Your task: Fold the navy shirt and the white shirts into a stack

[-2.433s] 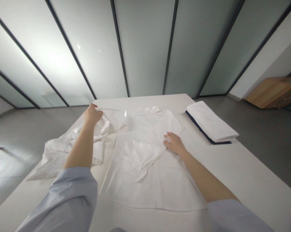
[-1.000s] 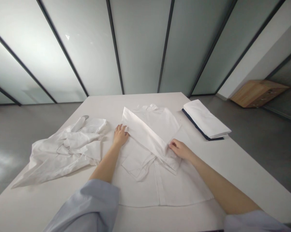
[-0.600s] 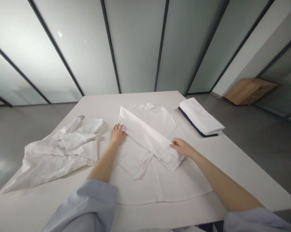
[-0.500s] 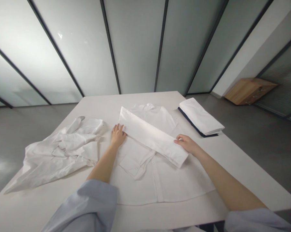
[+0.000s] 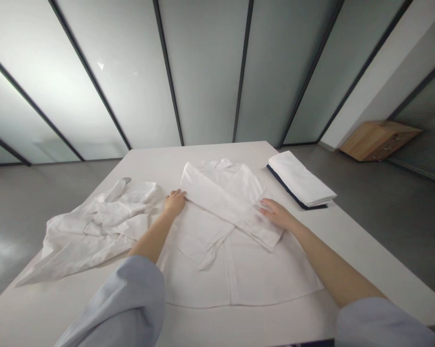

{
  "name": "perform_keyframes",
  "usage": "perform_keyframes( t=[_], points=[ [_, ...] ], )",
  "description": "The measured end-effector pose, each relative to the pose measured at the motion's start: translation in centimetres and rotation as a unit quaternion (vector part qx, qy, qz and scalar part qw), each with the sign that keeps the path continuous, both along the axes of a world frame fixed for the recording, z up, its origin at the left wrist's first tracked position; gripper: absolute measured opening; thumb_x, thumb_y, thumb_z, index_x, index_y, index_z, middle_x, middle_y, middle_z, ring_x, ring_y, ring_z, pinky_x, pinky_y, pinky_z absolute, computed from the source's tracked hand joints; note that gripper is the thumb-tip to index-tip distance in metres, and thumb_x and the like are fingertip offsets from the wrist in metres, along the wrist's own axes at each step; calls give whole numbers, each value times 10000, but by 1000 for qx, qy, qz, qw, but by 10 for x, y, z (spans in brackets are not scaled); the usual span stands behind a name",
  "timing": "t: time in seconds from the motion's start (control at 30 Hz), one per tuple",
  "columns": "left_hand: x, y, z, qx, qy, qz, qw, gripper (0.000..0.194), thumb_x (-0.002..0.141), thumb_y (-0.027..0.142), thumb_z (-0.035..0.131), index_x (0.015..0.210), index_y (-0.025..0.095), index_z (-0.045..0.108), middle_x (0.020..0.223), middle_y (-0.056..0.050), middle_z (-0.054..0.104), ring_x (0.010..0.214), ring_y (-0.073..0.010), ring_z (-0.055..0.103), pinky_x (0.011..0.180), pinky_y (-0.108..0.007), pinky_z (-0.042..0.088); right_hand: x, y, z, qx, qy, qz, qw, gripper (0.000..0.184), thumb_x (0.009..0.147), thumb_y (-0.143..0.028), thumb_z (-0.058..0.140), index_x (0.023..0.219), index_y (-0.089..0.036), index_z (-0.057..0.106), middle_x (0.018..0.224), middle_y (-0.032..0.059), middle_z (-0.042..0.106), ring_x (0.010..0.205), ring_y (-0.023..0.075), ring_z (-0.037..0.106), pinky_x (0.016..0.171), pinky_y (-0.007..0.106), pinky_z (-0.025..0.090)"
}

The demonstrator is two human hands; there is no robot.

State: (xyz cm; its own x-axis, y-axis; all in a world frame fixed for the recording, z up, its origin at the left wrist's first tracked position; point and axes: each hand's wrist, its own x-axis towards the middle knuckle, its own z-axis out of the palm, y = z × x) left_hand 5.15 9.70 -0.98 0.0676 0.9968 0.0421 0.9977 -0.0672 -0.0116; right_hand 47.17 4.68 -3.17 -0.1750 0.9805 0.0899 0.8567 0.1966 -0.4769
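A white button shirt [image 5: 235, 262] lies flat on the white table [image 5: 365, 260], collar at the far side. Its left sleeve [image 5: 224, 202] is folded across the chest in a slanted band. My left hand [image 5: 174, 201] rests on the shirt's left shoulder at the fold, fingers curled down onto the cloth. My right hand [image 5: 277, 214] lies flat on the sleeve's cuff end, fingers stretched out.
A crumpled white garment [image 5: 94, 226] lies at the table's left side. A folded stack of white cloth with a dark layer beneath [image 5: 300, 180] sits at the far right. A wooden cabinet [image 5: 379, 140] stands on the floor by the right wall. Frosted glass panels rise behind.
My left hand carried the sleeve from the left across the shirt, then settled on the shoulder. My right hand drew the cuff to the right and has flattened on it.
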Motion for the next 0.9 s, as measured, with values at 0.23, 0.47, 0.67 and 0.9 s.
perform_keyframes(
  t=[0.23, 0.47, 0.67, 0.9],
  points=[
    [-20, 19, 24, -63, 5, 17, 998, 304, 875, 307, 437, 926, 178, 707, 1057, -137, 710, 1024, -301, 644, 881, -425, 470, -8, -10, 2, 47, -112, 69, 990, 371, 938, -448, 409, 1058, -239, 690, 1160, 97, 691, 1106, 267, 621, 956, 381, 446],
    [-27, 80, 28, 2, -161, 137, 977, 475, 953, 366, 341, 1351, 139, 467, 1248, -131, 643, 1220, -230, 554, 965, -325, 439, -9, 1, 6, 49, -53, 35, 997, 309, 911, -401, 447, 935, -218, 695, 1000, 89, 715, 921, 234, 648, 815, 323, 451],
    [-10, 129, 12, -18, -179, 179, 967, 471, 958, 409, 362, 1229, 89, 577, 1258, -204, 621, 1177, -289, 587, 916, -363, 474, -10, 3, -18, 102, 31, -25, 994, 296, 865, -383, 453, 828, -191, 675, 882, 95, 686, 853, 237, 610, 799, 358, 442],
    [-18, 144, -1, -7, -158, 169, 973, 402, 978, 304, 302, 1159, 147, 624, 1218, -156, 655, 1147, -273, 602, 921, -377, 462, -4, -1, -17, 51, 202, -99, 973, 294, 809, -473, 506, 789, -220, 654, 808, 51, 695, 782, 217, 621, 723, 319, 469]
  ],
)
